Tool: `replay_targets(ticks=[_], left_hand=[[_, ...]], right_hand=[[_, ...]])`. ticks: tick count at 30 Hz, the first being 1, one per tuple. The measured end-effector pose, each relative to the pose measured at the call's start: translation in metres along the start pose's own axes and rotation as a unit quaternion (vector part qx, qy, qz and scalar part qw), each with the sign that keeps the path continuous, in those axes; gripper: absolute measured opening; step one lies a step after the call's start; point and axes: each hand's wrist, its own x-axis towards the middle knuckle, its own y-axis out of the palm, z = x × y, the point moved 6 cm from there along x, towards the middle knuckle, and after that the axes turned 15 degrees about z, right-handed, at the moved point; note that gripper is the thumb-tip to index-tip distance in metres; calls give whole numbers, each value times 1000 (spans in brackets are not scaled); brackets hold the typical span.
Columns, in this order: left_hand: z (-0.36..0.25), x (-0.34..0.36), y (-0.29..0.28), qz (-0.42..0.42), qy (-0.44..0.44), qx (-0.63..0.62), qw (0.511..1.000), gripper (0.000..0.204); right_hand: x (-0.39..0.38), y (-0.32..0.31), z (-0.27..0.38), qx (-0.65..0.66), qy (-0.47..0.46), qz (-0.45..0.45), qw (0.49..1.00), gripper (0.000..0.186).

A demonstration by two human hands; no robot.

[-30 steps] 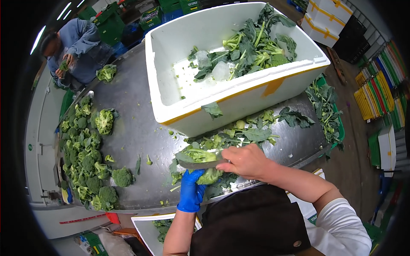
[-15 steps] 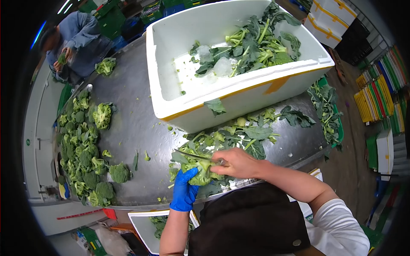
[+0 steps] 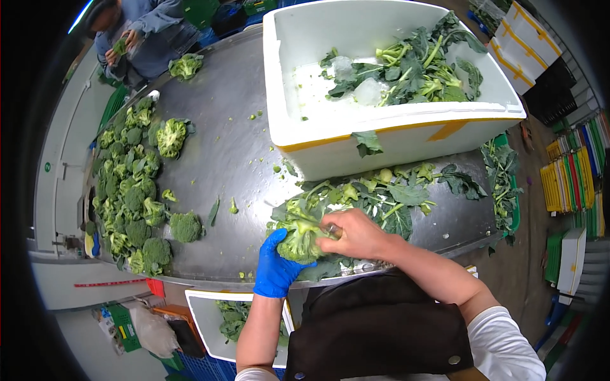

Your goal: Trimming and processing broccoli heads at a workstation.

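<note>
Holds the broccoli head (image 3: 298,246) from the left side in the gloved left hand (image 3: 276,265), above the near edge of the metal table (image 3: 232,136). Has the bare right hand (image 3: 351,233) curled tightly around a knife (image 3: 331,228), close against the head; cannot make out the blade clearly. Looks light and firm, probably stiff in the stalk, brittle at the buds, perhaps slippery if damp. Best to cup broadly under the crown or grasp by the thick stem, without squeezing the florets. Sits at the near end of leafy trimmings (image 3: 406,194), with a white foam box (image 3: 406,113) beyond, a broccoli pile (image 3: 132,193) off to the left and, farther away, a co-worker (image 3: 159,35) holding a green piece (image 3: 119,46).
</note>
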Motion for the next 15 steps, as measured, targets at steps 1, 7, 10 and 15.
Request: replay_targets(ticks=[1, 7, 10, 15], left_hand=[[4, -1, -7, 53, -18, -45, 997, 48], [-13, -20, -2, 17, 138, 560, 817, 56], [-9, -25, -23, 87, 107, -16, 990, 60], [-18, -34, -30, 180, 68, -165, 967, 76]], right_hand=[[3, 4, 7, 32, 0, 66, 997, 33], [9, 23, 6, 613, 29, 172, 771, 19], [19, 12, -6, 315, 150, 39, 936, 27], [26, 14, 2, 53, 23, -47, 997, 42]])
